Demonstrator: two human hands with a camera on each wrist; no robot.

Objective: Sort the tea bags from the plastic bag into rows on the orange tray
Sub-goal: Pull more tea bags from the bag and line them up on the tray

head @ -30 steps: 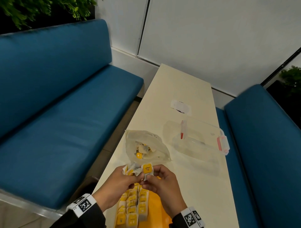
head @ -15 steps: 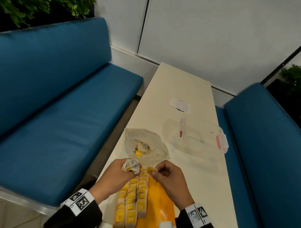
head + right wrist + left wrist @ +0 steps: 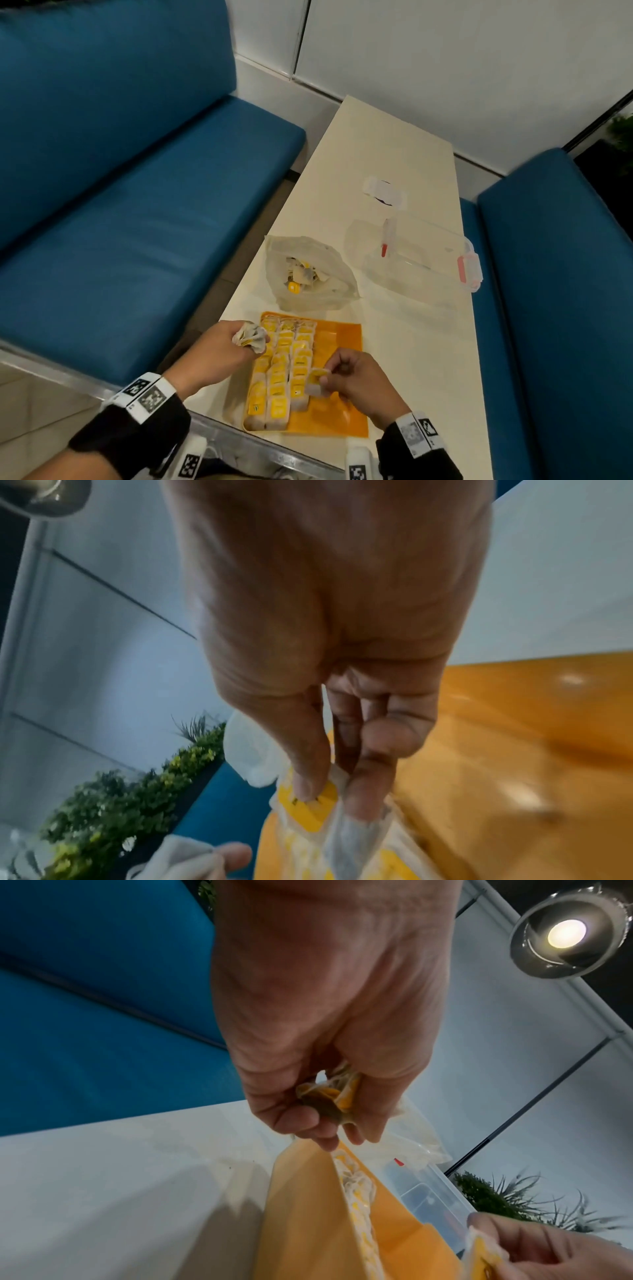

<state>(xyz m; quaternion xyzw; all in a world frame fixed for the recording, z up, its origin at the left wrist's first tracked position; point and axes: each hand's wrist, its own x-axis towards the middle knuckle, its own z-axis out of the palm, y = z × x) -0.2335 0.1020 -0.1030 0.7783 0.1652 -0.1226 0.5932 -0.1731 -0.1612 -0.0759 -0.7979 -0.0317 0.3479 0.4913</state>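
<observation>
The orange tray (image 3: 339, 346) lies at the table's near edge with rows of yellow-tagged tea bags (image 3: 284, 363) filling its left part. My left hand (image 3: 222, 349) grips a crumpled bunch of tea bags (image 3: 249, 337) over the tray's far left corner; the bunch (image 3: 337, 1096) shows between its curled fingers. My right hand (image 3: 356, 377) pinches one tea bag (image 3: 315, 379) by its yellow tag (image 3: 313, 808), low over the third row's near end. The plastic bag (image 3: 308, 270) with more tea bags lies open just beyond the tray.
A clear plastic box (image 3: 418, 257) with pink clips lies right of the plastic bag. A white paper scrap (image 3: 385, 192) lies farther back. Blue benches (image 3: 120, 222) flank the narrow cream table (image 3: 394, 342) on both sides.
My hands have parted. The right hand carried one tea bag from the bunch toward me, down to the near end of the rows. The left hand stayed by the tray's far left corner.
</observation>
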